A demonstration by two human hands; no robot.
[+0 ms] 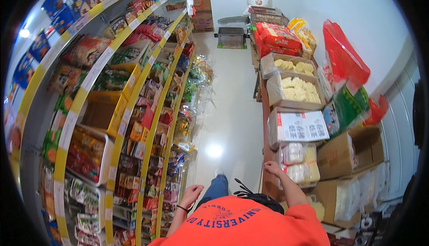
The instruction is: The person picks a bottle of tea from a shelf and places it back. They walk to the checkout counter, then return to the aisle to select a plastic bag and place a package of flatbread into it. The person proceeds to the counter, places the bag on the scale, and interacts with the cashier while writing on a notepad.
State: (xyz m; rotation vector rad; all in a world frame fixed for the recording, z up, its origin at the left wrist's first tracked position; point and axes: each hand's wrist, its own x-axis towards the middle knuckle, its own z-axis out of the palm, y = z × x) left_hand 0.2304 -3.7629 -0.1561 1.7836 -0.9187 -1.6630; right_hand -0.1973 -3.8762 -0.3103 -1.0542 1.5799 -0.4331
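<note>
My left hand (191, 195), with a dark beaded bracelet at the wrist, hangs over the aisle beside the packed snack shelves. Its fingers are loosely curled, and I see nothing in them. At my right side, my right hand (273, 169) is loosely curled too, near the edge of a reddish-brown table (267, 138). I see nothing held in it; its palm is hidden. Close to it on the table lie clear plastic packs of pale noodles (297, 162). A black bag (264, 200) with several cords sits against my waist.
Tall shelves with yellow price rails (134, 125) line the left. Bagged goods (187, 118) stick out low into the tiled aisle (228, 112). Open boxes of noodle cakes (298, 88) and red packages (278, 38) stand along the right. A dark basket (231, 36) sits at the far end.
</note>
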